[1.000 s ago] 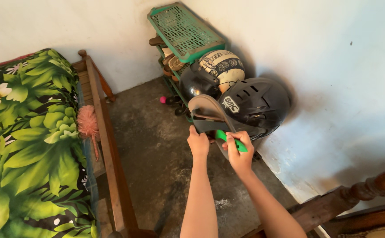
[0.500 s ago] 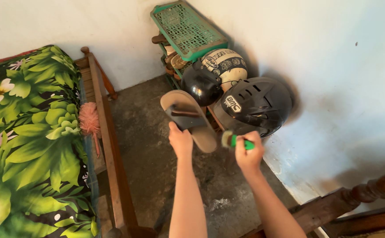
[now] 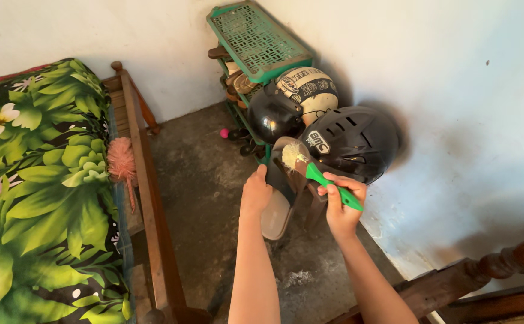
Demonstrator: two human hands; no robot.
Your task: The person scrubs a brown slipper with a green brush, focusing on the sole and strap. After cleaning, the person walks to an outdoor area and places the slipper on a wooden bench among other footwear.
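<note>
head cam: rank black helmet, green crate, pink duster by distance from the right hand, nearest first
1. Black helmet: just above the right hand, by the wall.
2. Green crate: up and left of the hand, top of the rack in the corner.
3. Pink duster: far left, on the wooden bed frame.

left hand (image 3: pixel 256 193): bare, no glove or ring | right hand (image 3: pixel 341 210): bare | forearms: no sleeves visible

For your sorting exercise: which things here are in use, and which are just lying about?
In use: left hand holding sandal; right hand holding green brush.

Lying about: black helmet, patterned helmet, green rack, pink duster, leafy cushion.
</note>
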